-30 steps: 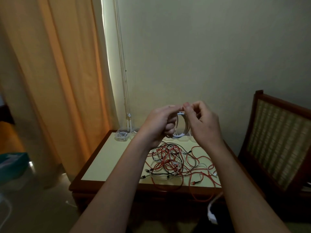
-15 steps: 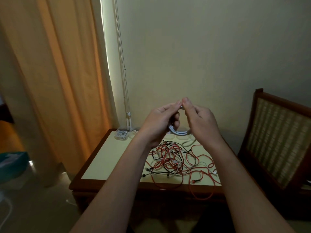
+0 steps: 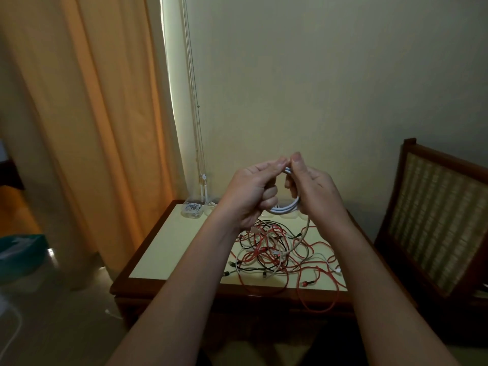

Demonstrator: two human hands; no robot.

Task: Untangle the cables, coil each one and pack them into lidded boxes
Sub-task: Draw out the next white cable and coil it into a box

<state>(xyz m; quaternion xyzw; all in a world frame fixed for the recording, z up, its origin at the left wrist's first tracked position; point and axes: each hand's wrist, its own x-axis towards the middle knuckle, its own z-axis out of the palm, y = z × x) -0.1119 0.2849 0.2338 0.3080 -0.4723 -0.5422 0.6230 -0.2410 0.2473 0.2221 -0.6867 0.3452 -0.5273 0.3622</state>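
Note:
A small coil of white cable (image 3: 284,208) is held up in the air above the table. My left hand (image 3: 253,191) grips its left side and my right hand (image 3: 311,188) pinches its top, thumb tips almost meeting. One pale strand (image 3: 303,233) hangs from the coil into the tangle. Below lies a tangle of red, black and white cables (image 3: 277,254) on the table top (image 3: 169,249). A clear box (image 3: 192,208) with a coiled white cable inside stands at the table's far left corner.
A red cable loop (image 3: 317,305) hangs over the table's front edge. A wooden chair with a woven back (image 3: 433,215) stands close on the right. Orange curtains (image 3: 87,128) hang at the left, blind cords (image 3: 195,114) beside them. A teal box (image 3: 23,247) sits on the floor at left.
The coil has been turned flatter and drawn tighter between my hands, and both hands rose slightly. The white plug that hung below the table edge is gone from view.

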